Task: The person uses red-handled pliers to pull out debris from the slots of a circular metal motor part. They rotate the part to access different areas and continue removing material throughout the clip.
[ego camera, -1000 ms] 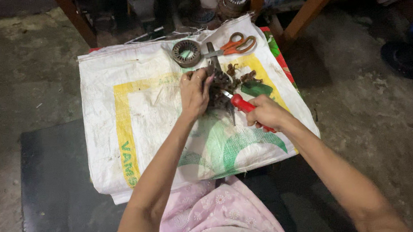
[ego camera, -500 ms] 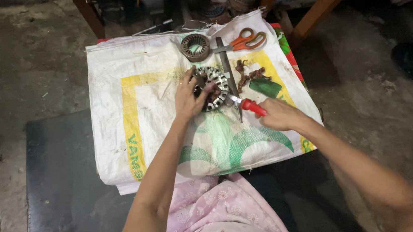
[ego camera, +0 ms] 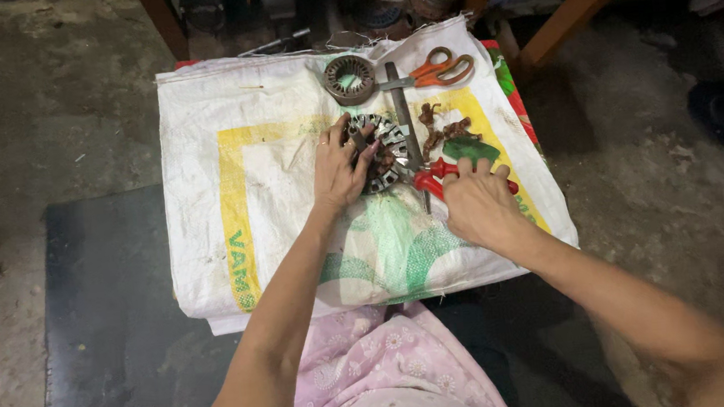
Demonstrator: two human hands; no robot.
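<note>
Left hand point(ego camera: 337, 169) grip clamped on stator point(ego camera: 379, 151), frame centre, on sack point(ego camera: 266, 203) | right hand point(ego camera: 477, 204) closed round red pliers point(ego camera: 431, 177) | I'd brace stator, pull wire straight.

Left hand point(ego camera: 337, 166) was pressed down on a round slotted metal core point(ego camera: 379, 151), while the right hand point(ego camera: 477, 202) gripped red-handled pliers point(ego camera: 438, 175) with the nose right at the core's edge. All this sat on a white woven sack point(ego camera: 270, 150), with orange scissors point(ego camera: 438, 71) and a second metal ring point(ego camera: 348, 79) lying further up.
</note>
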